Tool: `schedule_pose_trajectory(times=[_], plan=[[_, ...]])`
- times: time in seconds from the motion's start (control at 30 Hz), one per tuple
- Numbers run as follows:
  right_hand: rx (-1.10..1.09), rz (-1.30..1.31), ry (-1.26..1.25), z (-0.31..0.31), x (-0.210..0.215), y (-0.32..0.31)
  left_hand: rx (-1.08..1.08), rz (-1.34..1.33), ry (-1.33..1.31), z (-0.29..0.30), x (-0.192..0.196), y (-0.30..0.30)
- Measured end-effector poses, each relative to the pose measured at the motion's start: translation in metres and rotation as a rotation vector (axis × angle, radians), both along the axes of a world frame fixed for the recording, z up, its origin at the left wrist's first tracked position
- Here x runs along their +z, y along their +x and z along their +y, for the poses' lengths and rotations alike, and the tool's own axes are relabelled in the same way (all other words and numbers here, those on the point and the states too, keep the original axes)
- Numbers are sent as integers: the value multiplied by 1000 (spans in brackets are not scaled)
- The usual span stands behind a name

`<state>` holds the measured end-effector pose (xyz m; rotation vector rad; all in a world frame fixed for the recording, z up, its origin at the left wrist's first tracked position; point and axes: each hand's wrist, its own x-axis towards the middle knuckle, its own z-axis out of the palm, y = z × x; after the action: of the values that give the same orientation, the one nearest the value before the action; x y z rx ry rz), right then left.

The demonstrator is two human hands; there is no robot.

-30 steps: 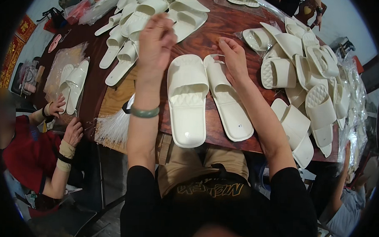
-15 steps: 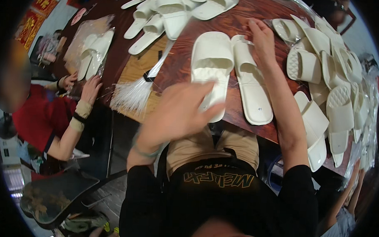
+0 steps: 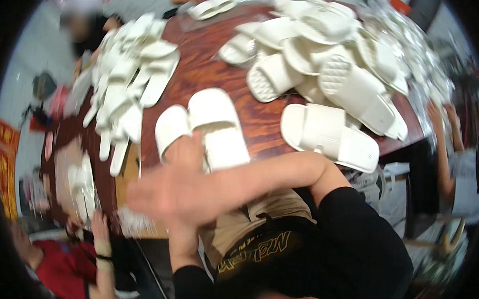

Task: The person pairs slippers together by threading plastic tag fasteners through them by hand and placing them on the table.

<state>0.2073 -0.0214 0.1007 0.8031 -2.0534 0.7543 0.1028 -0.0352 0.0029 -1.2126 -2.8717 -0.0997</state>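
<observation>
Two white slippers stand side by side before me at the table's near edge: a left slipper point(image 3: 173, 125) and a right slipper point(image 3: 220, 109). My left hand point(image 3: 186, 150) grips them where their straps meet; my right arm hides part of it. Crossing over the left arm, my right hand point(image 3: 161, 194) is smeared by motion, and its fingers do not show clearly. Close to its fingertips lies a bundle of thin white strands point(image 3: 136, 222), partly covered by the hand.
Piles of white slippers lie left point(image 3: 123, 77) and right point(image 3: 327, 63) on the dark red wooden table point(image 3: 200, 58). A single slipper point(image 3: 332, 137) rests near the right edge. At lower left, a person in red point(image 3: 66, 270) handles bagged slippers point(image 3: 82, 189). Other people's hands show at the far edge and right.
My view has turned right. My right hand has swung left across my body toward the white strands. My left hand has come to the slipper straps, and the two slippers now sit closer together.
</observation>
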Motion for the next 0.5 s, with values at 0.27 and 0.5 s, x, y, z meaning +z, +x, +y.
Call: schedule_pose_trajectory(times=[0.27, 0.5], plan=[[-74, 139, 275, -28, 7, 61, -136, 81, 259, -57, 1, 76], [-501, 52, 429, 54, 27, 107, -155, -89, 735, -106, 59, -62]])
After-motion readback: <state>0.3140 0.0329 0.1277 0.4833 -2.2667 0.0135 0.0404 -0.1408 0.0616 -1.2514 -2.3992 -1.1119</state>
